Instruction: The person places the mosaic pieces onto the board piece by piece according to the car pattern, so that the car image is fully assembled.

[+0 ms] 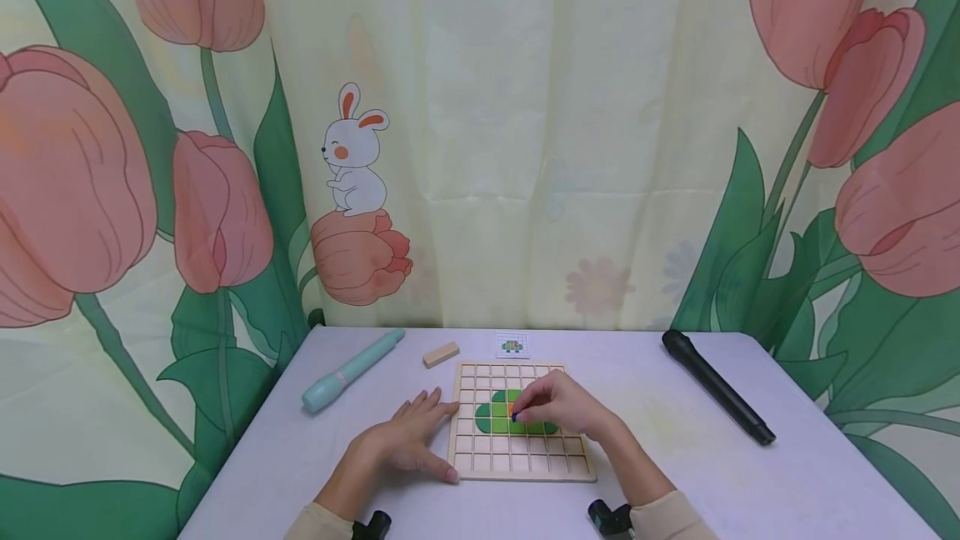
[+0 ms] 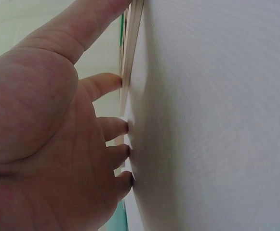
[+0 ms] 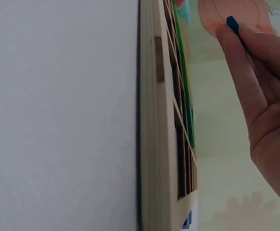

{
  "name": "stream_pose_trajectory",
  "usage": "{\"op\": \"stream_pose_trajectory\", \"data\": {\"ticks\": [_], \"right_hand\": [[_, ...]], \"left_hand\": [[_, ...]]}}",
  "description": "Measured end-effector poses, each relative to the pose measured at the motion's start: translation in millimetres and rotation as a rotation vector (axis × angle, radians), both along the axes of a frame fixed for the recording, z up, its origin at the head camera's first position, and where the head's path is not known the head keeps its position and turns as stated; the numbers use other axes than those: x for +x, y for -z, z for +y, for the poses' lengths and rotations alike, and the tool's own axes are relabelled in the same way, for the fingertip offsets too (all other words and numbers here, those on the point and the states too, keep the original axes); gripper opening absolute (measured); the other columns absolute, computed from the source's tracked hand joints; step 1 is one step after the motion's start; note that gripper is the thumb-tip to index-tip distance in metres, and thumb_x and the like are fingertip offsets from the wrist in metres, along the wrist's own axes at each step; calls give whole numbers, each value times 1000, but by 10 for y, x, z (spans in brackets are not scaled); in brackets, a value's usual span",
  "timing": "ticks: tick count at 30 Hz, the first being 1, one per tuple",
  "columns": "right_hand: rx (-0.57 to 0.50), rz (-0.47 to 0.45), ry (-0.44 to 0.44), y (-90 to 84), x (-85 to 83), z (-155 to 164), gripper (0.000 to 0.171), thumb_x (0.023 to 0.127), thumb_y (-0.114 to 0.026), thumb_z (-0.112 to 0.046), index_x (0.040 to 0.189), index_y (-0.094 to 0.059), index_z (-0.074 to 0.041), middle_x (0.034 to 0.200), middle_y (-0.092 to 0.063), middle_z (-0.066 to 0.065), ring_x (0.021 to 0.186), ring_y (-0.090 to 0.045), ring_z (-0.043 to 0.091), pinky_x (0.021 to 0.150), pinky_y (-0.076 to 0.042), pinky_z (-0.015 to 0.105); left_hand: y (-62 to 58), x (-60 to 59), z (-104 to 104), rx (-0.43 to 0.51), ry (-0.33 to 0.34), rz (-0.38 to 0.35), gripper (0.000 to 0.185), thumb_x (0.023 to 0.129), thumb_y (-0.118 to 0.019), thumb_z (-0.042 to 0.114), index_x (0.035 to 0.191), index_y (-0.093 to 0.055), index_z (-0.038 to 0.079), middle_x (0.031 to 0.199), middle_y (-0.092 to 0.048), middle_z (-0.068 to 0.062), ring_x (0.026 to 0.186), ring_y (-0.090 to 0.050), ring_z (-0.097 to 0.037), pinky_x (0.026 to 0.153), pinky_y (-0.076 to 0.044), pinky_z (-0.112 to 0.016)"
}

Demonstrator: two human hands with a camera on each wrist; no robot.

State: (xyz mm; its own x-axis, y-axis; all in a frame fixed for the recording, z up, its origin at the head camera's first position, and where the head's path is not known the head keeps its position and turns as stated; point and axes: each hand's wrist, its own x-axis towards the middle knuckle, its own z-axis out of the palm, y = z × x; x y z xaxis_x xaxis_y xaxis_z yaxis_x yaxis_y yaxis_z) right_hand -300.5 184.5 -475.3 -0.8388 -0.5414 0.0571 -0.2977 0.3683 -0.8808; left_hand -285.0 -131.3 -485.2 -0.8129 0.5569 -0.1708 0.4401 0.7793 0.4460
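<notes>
A wooden grid board [image 1: 480, 467] lies flat on the table, holding several green pieces [image 1: 498, 409] and an orange piece near its middle. My right hand [image 1: 558, 403] hovers over the board and pinches a small blue piece [image 1: 514, 417] at its fingertips; that blue piece [image 3: 232, 23] also shows in the right wrist view, held beside the board's edge [image 3: 152, 144]. My left hand [image 1: 408, 440] lies flat on the table with straight fingers [image 2: 113, 127] touching the board's left edge [image 2: 130, 53].
A mint green marker [image 1: 348, 372], a small wooden block [image 1: 440, 353] and a picture card [image 1: 512, 346] lie behind the board. A black microphone [image 1: 716, 386] lies at the right. The white table [image 1: 750, 473] ends at a tulip-print curtain [image 1: 525, 148].
</notes>
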Motion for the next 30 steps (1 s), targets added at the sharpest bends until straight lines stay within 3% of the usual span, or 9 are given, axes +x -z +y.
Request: {"op": "stream_pose_trajectory", "data": {"ticks": [14, 19, 30], "right_hand": [[68, 84, -87, 67, 16, -212, 10, 88, -81, -5, 98, -81, -5, 93, -79, 4, 79, -70, 10, 75, -58, 21], [112, 71, -114, 88, 21, -283, 9, 89, -80, -3, 96, -82, -8, 93, -79, 3, 81, -69, 8, 76, -57, 20], [207, 65, -94, 109, 49, -386, 15, 89, -78, 0, 93, -83, -15, 88, -77, -7, 79, -68, 5, 75, -57, 20]], "left_hand": [[26, -14, -8, 8, -8, -14, 110, 73, -84, 67, 160, -39, 17, 171, -21, -25, 160, -14, -46, 126, -16, -68], [24, -18, -9, 9, -6, -15, 110, 73, -84, 67, 160, -39, 17, 171, -21, -25, 160, -14, -46, 126, -16, -69], [12, -25, -18, 10, -9, -27, 109, 74, -84, 66, 160, -39, 17, 171, -20, -25, 160, -13, -46, 126, -15, -68]]}}
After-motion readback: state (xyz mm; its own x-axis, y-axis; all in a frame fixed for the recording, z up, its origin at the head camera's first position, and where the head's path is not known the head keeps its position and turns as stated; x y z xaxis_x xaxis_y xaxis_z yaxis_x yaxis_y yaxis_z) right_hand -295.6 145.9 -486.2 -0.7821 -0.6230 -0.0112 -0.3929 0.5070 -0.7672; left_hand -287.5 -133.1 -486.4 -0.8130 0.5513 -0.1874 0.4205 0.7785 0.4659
